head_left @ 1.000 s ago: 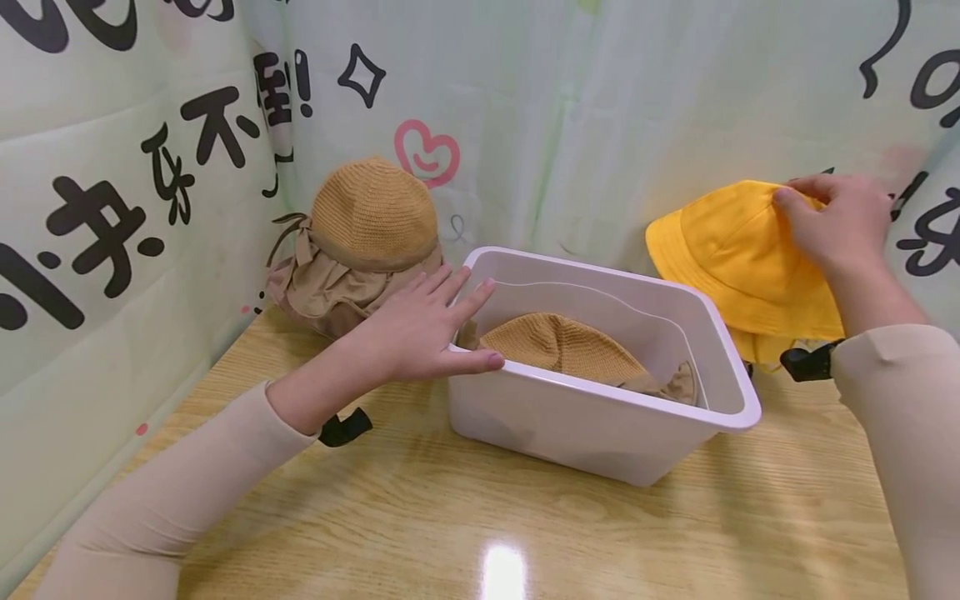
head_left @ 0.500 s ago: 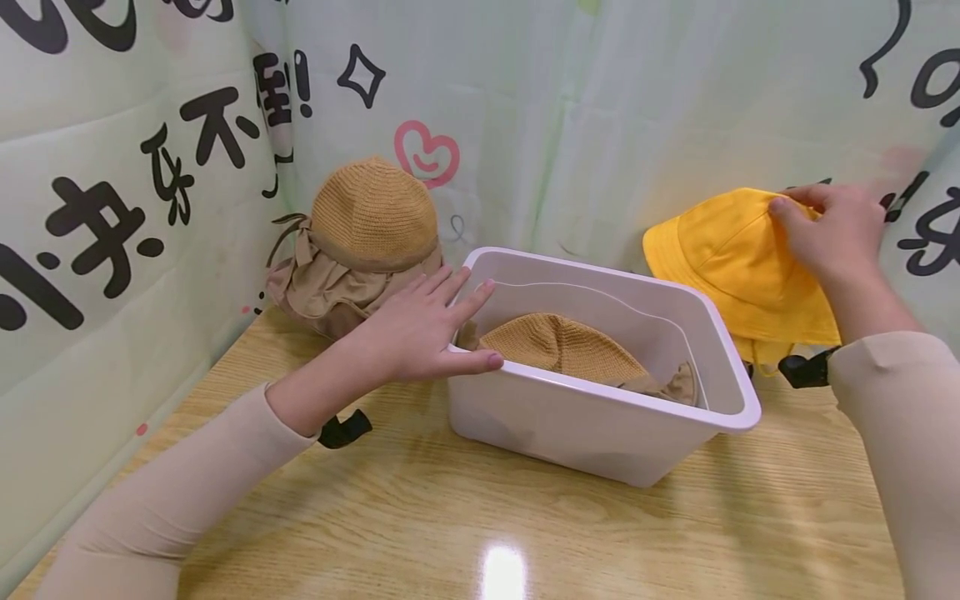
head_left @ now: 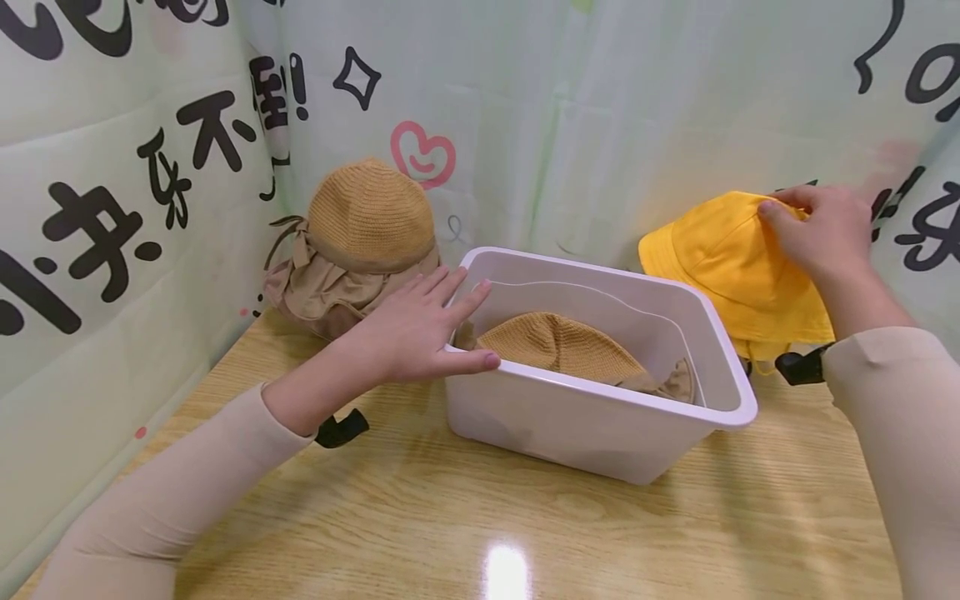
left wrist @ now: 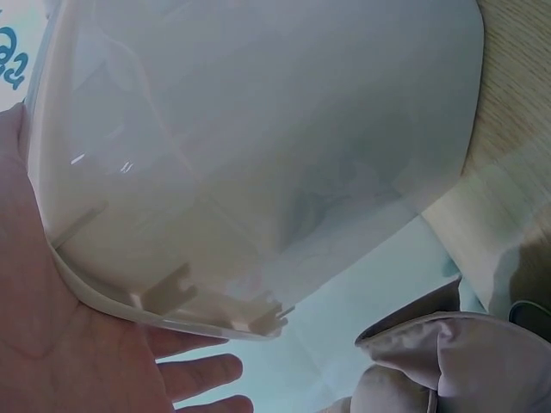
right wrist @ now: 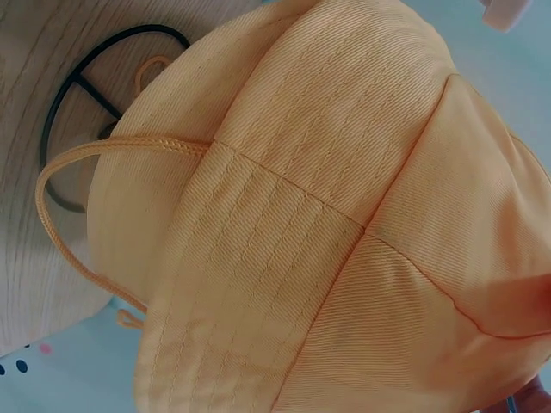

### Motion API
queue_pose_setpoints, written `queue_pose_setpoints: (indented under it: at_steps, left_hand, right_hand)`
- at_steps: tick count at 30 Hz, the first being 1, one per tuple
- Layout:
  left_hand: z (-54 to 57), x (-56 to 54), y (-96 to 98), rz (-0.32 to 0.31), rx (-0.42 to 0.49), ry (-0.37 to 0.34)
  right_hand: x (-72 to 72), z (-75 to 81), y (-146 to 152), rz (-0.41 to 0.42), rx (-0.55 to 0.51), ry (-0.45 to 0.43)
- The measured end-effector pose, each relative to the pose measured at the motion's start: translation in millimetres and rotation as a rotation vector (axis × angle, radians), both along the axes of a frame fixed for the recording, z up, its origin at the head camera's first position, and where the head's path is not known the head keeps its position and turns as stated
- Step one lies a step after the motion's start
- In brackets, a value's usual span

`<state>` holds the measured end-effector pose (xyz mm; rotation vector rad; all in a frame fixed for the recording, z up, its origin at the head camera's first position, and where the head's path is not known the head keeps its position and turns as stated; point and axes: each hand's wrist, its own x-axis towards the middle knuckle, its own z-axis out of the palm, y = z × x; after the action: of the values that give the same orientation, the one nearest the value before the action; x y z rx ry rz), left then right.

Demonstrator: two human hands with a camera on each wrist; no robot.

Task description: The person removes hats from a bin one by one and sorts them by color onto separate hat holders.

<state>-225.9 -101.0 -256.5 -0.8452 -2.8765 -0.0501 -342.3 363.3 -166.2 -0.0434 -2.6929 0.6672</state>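
A person's right hand [head_left: 825, 229] pinches the crown of a yellow bucket hat [head_left: 738, 262], which sits just below the fingertips, apparently mid-pickup or mid-placement; the left hand [head_left: 408, 337], fingers outstretched, rests on a plastic bin [head_left: 570, 427]. Next likely calls for a steady pinch.

Pale green-white cloth closed in the space, a left panel [head_left: 187, 333] meeting a back panel [head_left: 510, 150] at a corner, with soft vertical folds running down the back one. Bold black lettering [head_left: 217, 125] spread large across the left side and showed again at the far right, while an outlined four-pointed star [head_left: 357, 78] and a pink smiling heart [head_left: 422, 167] decorated the back. Below lay a light wood-grain tabletop [head_left: 390, 517], its near edge catching a bright white glare [head_left: 507, 571].
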Motion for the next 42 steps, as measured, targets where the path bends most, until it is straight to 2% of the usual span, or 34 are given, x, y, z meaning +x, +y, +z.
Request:
queue_pose_setpoints:
  at_steps: [5,10,12,15,18,23,27,31,33,37,40,42]
  left_hand:
    - [-0.2,-0.9,1.9,-0.012,0.004,-0.001]
    - [2.1,-0.7,-1.7,-0.024,0.008,-0.013]
    - [6.7,0.0,-3.8,-0.04,0.026,-0.03]
    - [21.9,1.2,-3.9,-0.106,0.059,-0.06]
    - [45.1,4.0,3.8,-0.195,0.101,-0.07]
    - [85.1,2.7,38.8,-0.327,0.18,-0.069]
    - [111.9,-11.2,80.8,-0.417,0.259,-0.115]
    - [133.4,-33.0,123.2,-0.449,0.349,-0.118]
    - [142.0,-44.8,140.7,-0.438,0.399,-0.106]
    - [154.2,-68.4,169.1,-0.37,0.494,-0.122]
    - [154.3,-84.9,189.0,-0.318,0.522,-0.157]
    - [148.7,-94.3,203.4,-0.292,0.514,-0.191]
  right_hand:
    - [2.3,-0.3,3,-0.008,-0.006,0.004]
    - [4.3,-5.6,5,0.031,-0.05,0.084]
    - [7.0,-7.7,5,0.038,-0.085,0.1]
    - [12.3,-11.1,6,0.025,-0.168,0.087]
    - [16.9,-14.2,9,0.01,-0.244,0.057]
    - [15.0,-22.3,12,-0.004,-0.244,0.016]
    - [8.2,-27.7,9,-0.005,-0.215,0.025]
    - [4.0,-30.5,5,-0.01,-0.168,0.033]
    - [3.3,-30.9,3,-0.012,-0.153,0.035]
    - [3.7,-29.9,1,-0.021,-0.153,0.027]
    - [4.7,-29.2,1,-0.025,-0.163,0.008]
    - [4.7,-29.5,2,-0.026,-0.167,-0.004]
